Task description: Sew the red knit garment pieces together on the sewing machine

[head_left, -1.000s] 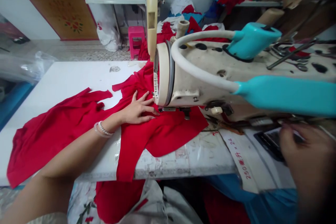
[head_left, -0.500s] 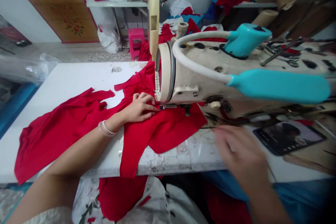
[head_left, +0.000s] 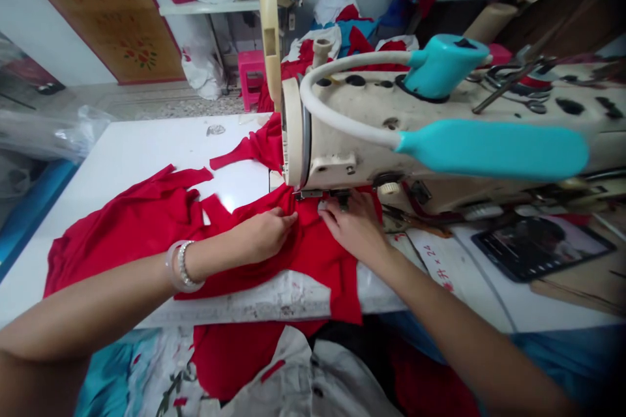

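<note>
Red fabric [head_left: 132,234] is spread over the white sewing table [head_left: 161,137] and passes beneath the head of a cream sewing machine [head_left: 342,124]. My left hand [head_left: 267,232], with two bracelets at its wrist, pinches the fabric just left of and in front of the needle area. My right hand [head_left: 355,221] lies on the cloth just right of the presser foot, fingers bent and partly hidden under the machine; whether it grips the fabric does not show. One flap of red cloth hangs over the table's front edge.
A turquoise lamp [head_left: 493,148] with a white flexible neck sits on the machine. A phone [head_left: 542,244] and brown card lie at right, near scissors [head_left: 415,221]. Behind are a pink stool [head_left: 251,78], another machine table and heaps of cloth. More red fabric rests on my lap.
My right hand has moved left from the table's right side onto the fabric by the needle. My left hand has come slightly nearer, fingers now closed. The front part of the cloth has shifted right.
</note>
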A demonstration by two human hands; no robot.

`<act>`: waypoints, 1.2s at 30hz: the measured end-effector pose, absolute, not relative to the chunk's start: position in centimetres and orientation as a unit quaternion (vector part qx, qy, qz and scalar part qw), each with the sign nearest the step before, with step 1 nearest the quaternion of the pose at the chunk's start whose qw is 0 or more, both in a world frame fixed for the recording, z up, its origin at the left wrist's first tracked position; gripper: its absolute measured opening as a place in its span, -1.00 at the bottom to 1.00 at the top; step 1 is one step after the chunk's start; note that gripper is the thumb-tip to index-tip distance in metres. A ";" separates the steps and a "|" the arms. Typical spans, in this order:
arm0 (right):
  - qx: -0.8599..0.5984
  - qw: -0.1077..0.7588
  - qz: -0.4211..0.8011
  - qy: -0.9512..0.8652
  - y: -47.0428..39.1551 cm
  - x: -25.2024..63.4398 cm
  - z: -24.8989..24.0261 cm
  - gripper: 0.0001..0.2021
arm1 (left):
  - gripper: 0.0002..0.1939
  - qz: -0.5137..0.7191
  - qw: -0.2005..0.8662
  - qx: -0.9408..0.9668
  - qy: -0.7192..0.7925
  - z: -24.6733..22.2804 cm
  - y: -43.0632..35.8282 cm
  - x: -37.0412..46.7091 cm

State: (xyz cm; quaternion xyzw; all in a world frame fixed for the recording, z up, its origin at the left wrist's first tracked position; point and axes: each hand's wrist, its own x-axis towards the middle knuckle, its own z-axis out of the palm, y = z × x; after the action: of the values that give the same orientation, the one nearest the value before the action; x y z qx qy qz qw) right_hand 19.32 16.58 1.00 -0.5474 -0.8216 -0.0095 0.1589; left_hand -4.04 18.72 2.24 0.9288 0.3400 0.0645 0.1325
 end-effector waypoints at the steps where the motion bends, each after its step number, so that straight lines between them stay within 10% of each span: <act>1: -0.535 0.173 0.001 -0.827 16.8 19.1 0.8 -0.75 | -0.64 0.047 0.090 0.936 0.337 2.6 18.6 -3.9; 9: -0.513 0.090 0.091 -0.849 16.3 17.7 0.3 -0.32 | -0.71 0.110 0.071 0.932 0.337 1.4 17.0 -4.2; 19: -0.518 0.045 0.080 -0.851 16.0 17.5 0.9 -0.29 | -0.71 0.121 0.112 0.918 0.362 1.4 17.1 -4.2; 29: -0.364 0.163 0.091 -0.912 11.7 17.6 1.9 -0.66 | -0.80 0.119 0.087 0.922 0.358 2.1 17.3 -3.8; 36: -0.259 0.058 -0.029 -0.964 16.2 23.0 3.4 -0.72 | -0.86 0.242 0.214 0.854 0.409 4.9 12.5 -10.1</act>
State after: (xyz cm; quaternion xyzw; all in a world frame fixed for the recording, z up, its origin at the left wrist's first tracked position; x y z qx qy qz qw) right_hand 23.01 16.22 3.37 -0.2588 -0.9637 -0.0294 0.0581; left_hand -10.13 12.47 4.92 0.8537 0.4088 0.2416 0.2138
